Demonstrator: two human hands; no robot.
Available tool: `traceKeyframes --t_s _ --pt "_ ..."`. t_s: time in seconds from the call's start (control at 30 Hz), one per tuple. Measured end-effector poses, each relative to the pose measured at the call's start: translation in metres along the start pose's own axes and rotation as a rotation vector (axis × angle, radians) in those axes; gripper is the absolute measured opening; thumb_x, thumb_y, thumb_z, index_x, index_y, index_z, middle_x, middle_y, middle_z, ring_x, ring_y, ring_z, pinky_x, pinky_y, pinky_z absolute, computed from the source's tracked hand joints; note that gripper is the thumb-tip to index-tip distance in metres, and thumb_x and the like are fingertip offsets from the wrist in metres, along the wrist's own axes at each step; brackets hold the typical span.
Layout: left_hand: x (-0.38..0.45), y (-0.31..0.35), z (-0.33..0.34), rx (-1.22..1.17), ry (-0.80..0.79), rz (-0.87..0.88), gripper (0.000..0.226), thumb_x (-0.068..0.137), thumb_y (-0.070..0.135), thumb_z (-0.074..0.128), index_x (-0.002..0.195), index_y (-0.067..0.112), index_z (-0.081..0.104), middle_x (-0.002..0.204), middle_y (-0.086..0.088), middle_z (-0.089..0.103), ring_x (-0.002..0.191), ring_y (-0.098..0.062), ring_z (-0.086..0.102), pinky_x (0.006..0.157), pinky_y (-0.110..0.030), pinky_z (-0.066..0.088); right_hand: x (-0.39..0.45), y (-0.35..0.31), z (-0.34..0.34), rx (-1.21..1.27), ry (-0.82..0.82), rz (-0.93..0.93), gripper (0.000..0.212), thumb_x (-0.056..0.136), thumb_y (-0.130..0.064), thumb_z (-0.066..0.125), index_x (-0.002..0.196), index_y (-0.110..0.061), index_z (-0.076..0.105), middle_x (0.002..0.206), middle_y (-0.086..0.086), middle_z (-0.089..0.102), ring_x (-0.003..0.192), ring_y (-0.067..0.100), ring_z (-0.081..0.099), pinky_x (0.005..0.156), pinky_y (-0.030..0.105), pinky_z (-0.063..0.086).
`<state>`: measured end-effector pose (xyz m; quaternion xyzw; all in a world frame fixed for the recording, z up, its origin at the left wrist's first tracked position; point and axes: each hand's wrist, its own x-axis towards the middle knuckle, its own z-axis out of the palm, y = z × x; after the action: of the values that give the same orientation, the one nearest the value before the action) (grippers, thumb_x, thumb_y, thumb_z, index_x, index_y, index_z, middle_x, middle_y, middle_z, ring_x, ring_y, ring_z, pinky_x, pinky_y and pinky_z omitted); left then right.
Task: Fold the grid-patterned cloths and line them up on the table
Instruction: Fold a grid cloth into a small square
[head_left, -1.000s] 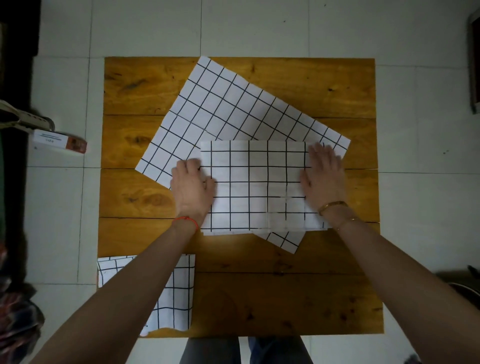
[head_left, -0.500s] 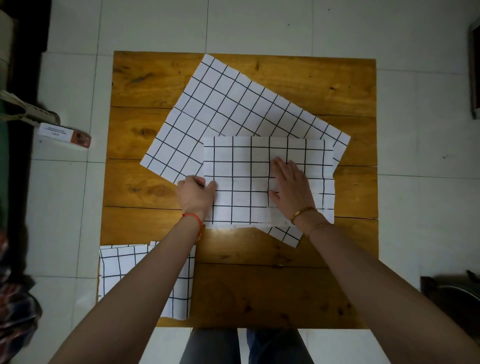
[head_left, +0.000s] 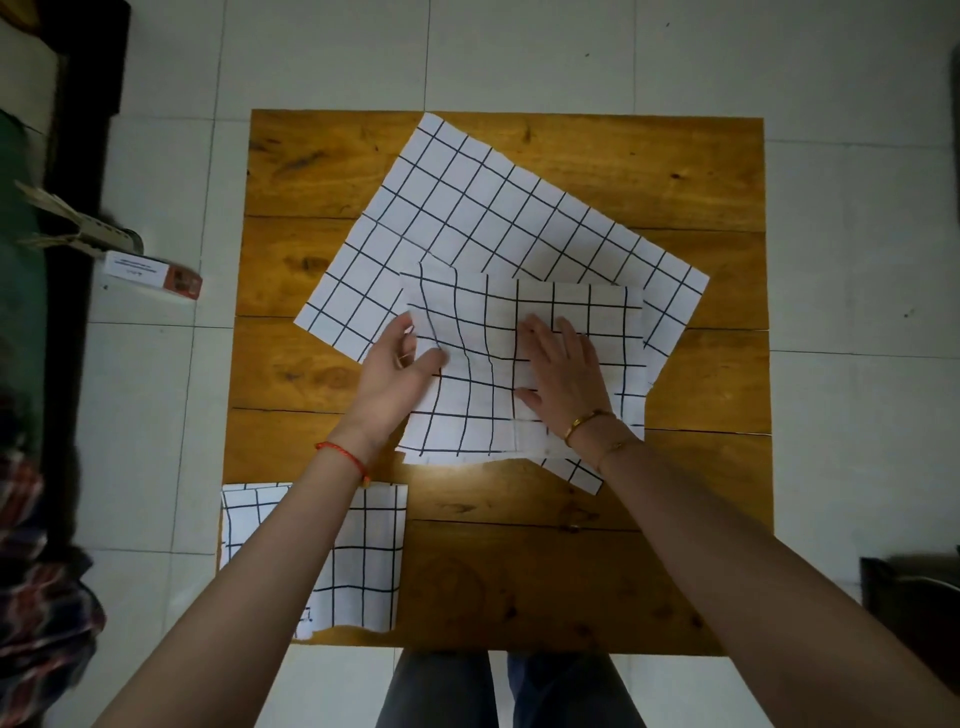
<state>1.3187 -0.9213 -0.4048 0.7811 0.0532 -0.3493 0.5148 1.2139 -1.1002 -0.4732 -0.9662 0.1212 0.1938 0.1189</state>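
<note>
1. While the right hand (head_left: 563, 376) lies flat with straight fingers on the half-folded grid cloth (head_left: 478, 364), the left hand (head_left: 397, 371) pinches that cloth's left edge between thumb and fingers and lifts it off the table.
2. The half-folded grid cloth sits near the middle of the wooden table (head_left: 701, 171), and its left part bows upward so that the grid lines there curve.
3. Its right part lies flat, pressed under the right palm.
4. Beneath it lies an unfolded grid cloth (head_left: 493, 208), spread at an angle across the far half of the table; one corner pokes out below the half-folded cloth near the right wrist.
5. A folded grid cloth (head_left: 369, 551) rests at the table's near left corner, partly hidden by the left forearm.
6. A red string bracelet (head_left: 343, 457) circles the left wrist, and a gold bangle (head_left: 584, 422) circles the right wrist.
7. A small white-and-red box (head_left: 150, 273) lies on the tiled floor (head_left: 857, 364) left of the table.
8. The person's legs show below the table's near edge.
</note>
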Motion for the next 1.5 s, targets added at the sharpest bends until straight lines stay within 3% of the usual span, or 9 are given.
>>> traceKeyframes --t_s 0.17,0.27,0.4,0.53,0.73,0.9,1.07,1.2,1.5 --pt "-0.008 0.01 0.015 0.089 -0.171 0.192 0.057 0.088 0.011 0.064 0.14 0.024 0.043 0.096 -0.011 0.059 0.078 -0.008 0.055 0.076 -0.02 0.047 0.001 -0.014 0.006 -0.022 0.029 -0.005 0.084 0.083 -0.043 0.064 0.149 -0.014 0.022 0.156 0.006 0.023 0.14 0.039 0.023 0.113 0.055 0.023" --pt "-0.012 0.012 0.038 0.188 -0.219 0.318 0.06 0.088 0.011 0.063 0.142 0.025 0.042 0.085 0.002 0.052 0.067 -0.003 0.047 0.064 -0.013 0.042 -0.006 -0.005 0.006 0.06 0.105 0.022 0.08 0.084 -0.041 0.063 0.148 -0.013 0.025 0.154 0.008 0.028 0.138 0.04 0.027 0.113 0.053 0.024" --pt "-0.02 0.013 0.078 0.144 -0.278 0.374 0.058 0.09 0.01 0.062 0.143 0.017 0.04 0.088 0.003 0.057 0.074 -0.005 0.056 0.071 -0.013 0.046 -0.021 0.027 0.001 0.211 0.285 0.144 0.055 0.089 -0.04 0.051 0.135 -0.01 0.046 0.134 0.013 0.05 0.122 0.036 0.044 0.101 0.045 0.038" --pt "-0.024 0.002 0.111 0.147 -0.327 0.362 0.062 0.09 0.018 0.065 0.145 0.016 0.036 0.097 0.008 0.062 0.093 -0.009 0.063 0.086 -0.022 0.052 -0.041 0.057 -0.007 0.631 0.448 0.357 0.034 0.098 -0.031 0.036 0.096 -0.011 0.063 0.09 0.004 0.065 0.083 0.021 0.06 0.069 0.023 0.041" --pt "-0.023 -0.019 0.113 0.248 -0.279 0.35 0.047 0.093 0.018 0.059 0.138 0.021 0.045 0.114 0.004 0.062 0.107 -0.008 0.057 0.09 -0.021 0.046 -0.048 0.071 -0.004 0.85 0.228 0.575 0.037 0.099 -0.035 0.043 0.067 -0.017 0.051 0.065 -0.007 0.052 0.064 0.008 0.047 0.056 0.012 0.032" --pt "-0.005 -0.041 0.083 0.69 -0.109 0.541 0.048 0.091 0.012 0.053 0.139 0.013 0.046 0.135 -0.005 0.051 0.126 -0.022 0.041 0.109 -0.028 0.033 -0.04 0.073 0.002 0.8 0.232 0.637 0.021 0.092 -0.024 0.056 0.097 -0.005 0.063 0.087 0.006 0.061 0.082 0.017 0.055 0.071 0.025 0.041" --pt "0.006 -0.052 0.07 1.133 -0.207 0.486 0.066 0.095 0.025 0.047 0.153 0.017 0.018 0.16 -0.001 0.013 0.145 -0.027 0.013 0.116 -0.044 0.024 -0.032 0.071 0.004 0.692 0.241 0.644 0.017 0.093 -0.017 0.052 0.095 -0.002 0.06 0.088 0.017 0.064 0.076 0.021 0.053 0.069 0.034 0.047" --pt "0.006 -0.053 0.07 1.21 -0.246 0.446 0.07 0.098 0.029 0.042 0.154 0.021 0.002 0.162 0.003 -0.001 0.147 -0.027 0.004 0.118 -0.048 0.019 -0.028 0.072 0.0 0.668 0.232 0.618 0.019 0.097 -0.017 0.046 0.102 -0.001 0.057 0.089 0.018 0.063 0.074 0.02 0.051 0.063 0.029 0.038" --pt "0.009 -0.06 0.079 1.38 -0.282 0.453 0.073 0.1 0.04 0.035 0.153 0.02 -0.011 0.157 0.003 -0.028 0.147 -0.034 -0.013 0.117 -0.058 0.013 -0.018 0.09 0.006 0.754 0.146 0.692 0.029 0.099 -0.019 0.041 0.108 0.004 0.056 0.103 0.023 0.063 0.098 0.035 0.058 0.074 0.027 0.038"
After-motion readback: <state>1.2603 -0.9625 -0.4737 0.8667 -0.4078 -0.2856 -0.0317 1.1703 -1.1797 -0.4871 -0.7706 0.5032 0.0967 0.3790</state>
